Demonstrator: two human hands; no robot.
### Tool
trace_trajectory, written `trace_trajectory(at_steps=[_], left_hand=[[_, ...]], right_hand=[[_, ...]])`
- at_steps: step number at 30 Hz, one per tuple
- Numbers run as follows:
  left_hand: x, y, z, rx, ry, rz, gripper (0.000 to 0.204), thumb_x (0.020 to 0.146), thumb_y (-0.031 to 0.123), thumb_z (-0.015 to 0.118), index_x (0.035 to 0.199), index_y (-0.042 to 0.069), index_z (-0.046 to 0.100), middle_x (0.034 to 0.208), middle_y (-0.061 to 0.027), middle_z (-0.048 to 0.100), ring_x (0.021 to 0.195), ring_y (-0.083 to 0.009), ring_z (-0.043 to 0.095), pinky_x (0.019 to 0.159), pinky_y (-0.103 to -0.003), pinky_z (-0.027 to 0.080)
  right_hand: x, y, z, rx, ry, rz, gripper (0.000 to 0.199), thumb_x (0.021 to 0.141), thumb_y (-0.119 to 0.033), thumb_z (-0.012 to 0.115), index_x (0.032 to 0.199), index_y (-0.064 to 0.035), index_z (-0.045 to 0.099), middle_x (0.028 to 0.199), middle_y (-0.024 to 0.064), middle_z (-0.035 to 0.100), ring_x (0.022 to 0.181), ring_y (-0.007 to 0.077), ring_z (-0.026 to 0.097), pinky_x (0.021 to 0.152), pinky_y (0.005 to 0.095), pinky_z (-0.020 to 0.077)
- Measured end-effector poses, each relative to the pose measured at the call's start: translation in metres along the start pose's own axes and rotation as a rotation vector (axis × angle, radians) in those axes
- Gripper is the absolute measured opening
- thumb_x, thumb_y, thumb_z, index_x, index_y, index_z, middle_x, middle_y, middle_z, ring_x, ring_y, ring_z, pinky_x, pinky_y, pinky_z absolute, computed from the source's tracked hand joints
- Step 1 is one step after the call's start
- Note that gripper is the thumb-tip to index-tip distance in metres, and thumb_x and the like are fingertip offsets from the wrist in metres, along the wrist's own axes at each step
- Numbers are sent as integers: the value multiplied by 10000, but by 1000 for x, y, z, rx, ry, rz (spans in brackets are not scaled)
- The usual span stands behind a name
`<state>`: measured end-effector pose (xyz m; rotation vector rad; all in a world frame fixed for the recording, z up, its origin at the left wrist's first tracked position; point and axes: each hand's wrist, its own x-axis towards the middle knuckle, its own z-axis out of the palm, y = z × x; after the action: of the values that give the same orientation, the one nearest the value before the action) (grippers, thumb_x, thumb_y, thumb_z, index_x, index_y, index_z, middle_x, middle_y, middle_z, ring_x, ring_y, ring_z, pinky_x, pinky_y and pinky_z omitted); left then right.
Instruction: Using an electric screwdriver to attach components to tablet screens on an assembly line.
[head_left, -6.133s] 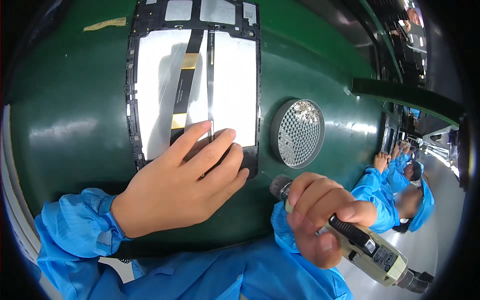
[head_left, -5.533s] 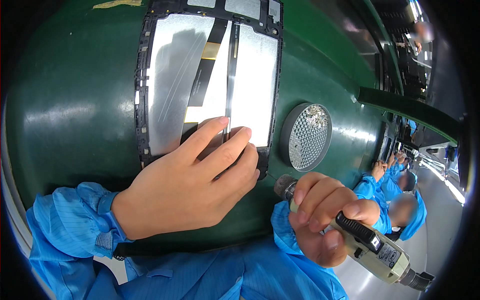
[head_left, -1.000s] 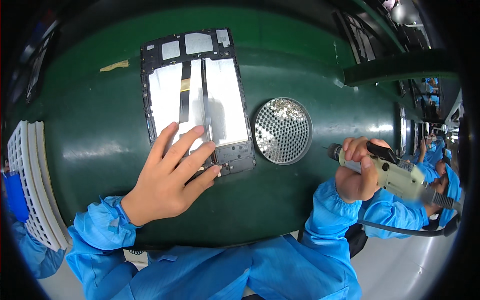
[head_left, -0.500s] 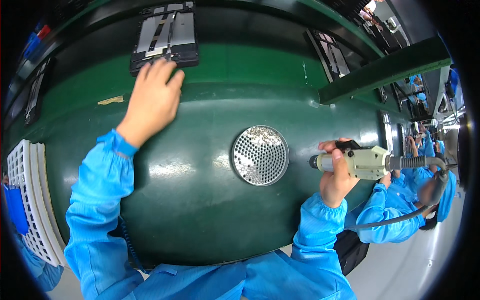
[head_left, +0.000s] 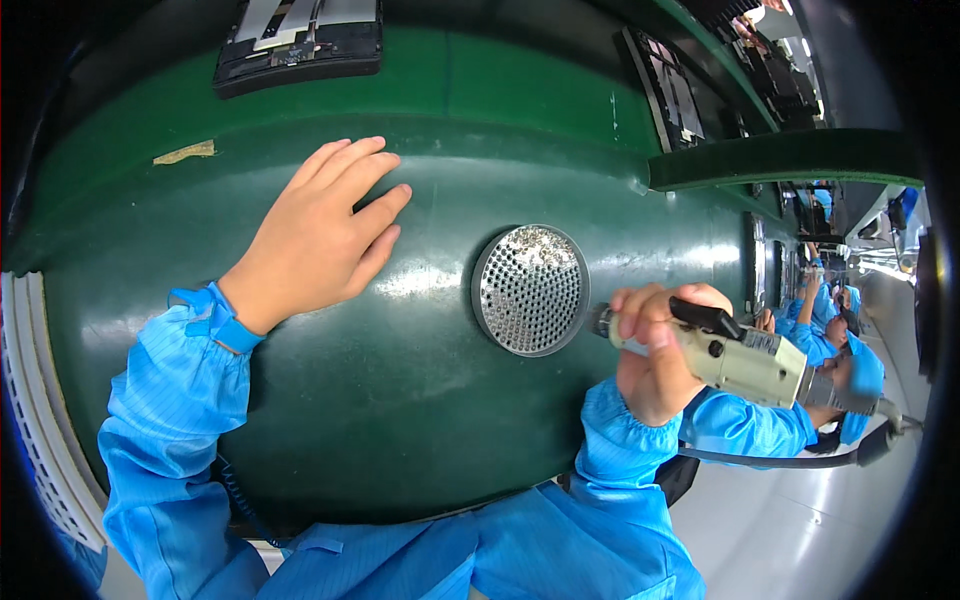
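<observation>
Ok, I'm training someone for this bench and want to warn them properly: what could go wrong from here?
The nose of the cream-bodied power screwdriver in the right hand is close to the round grey metal dish; a careless swing might knock it and scatter the small shiny pieces heaped inside.

The screwdriver's dark flexible cable runs back past the right blue sleeve, so it could perhaps snag the arm.

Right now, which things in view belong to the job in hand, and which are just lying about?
Apparently part of the job:
power screwdriver in the right hand
round perforated tray with small shiny parts
black-framed tablet assembly beyond the empty left hand

Seemingly just lying about:
tan scrap strip
white trays at the left edge
</observation>
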<state>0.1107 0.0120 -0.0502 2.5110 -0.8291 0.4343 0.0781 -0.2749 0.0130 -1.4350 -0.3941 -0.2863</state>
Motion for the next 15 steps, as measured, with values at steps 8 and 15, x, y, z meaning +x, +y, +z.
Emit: trace_trajectory(at_steps=[8,15], left_hand=[[-4,-2,5,-34,13,-24,312,739,73,653,1043,15,616,1202,-169,514,1195,-363,457,1017,-497,360],[-4,-3,3,-49,24,-23,307,734,74,658,1032,16,614,1197,-163,516,1198,-355,456,1018,-495,361]], right_hand=[[5,9,40,135,-106,106,368,784,58,563,1108,-37,418,696,105,525,630,212,531,693,424,475],[3,14,43,130,-108,131,370,783,53,565,1112,-34,420,686,99,516,625,205,524,689,414,470]])
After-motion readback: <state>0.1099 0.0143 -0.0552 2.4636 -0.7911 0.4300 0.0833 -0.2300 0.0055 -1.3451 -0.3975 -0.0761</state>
